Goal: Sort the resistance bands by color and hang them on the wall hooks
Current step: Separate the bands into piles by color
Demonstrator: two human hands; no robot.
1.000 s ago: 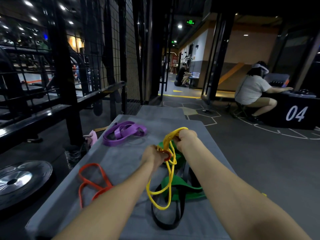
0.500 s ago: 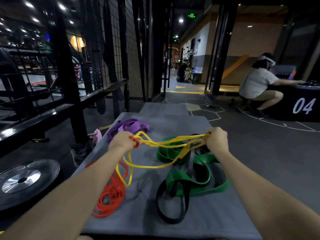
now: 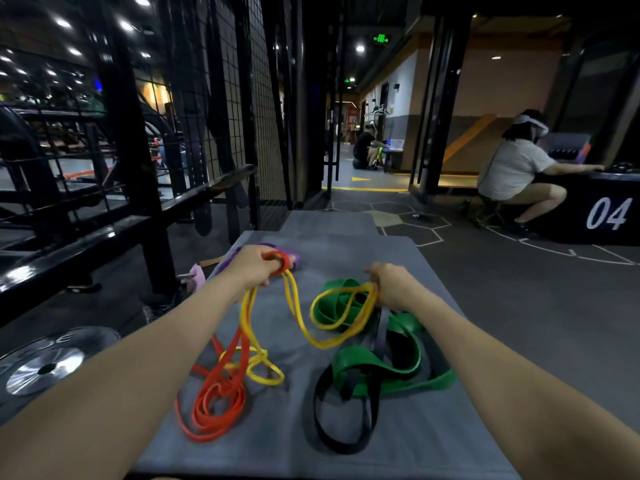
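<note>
Yellow resistance band (image 3: 325,336) sags between two gripping hands above the grey mat (image 3: 450,427); left hand (image 3: 254,263) also clutches the red band (image 3: 214,407), right hand (image 3: 389,284) nearer the green band (image 3: 381,368).

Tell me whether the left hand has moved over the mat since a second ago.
Yes. The left hand has gone left and away, from beside the green bands to over the purple band, carrying red and yellow bands.

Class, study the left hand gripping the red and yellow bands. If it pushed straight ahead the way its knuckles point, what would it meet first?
Most likely the purple band lying on the grey mat just beyond the left hand; depth is hard to judge.
</note>
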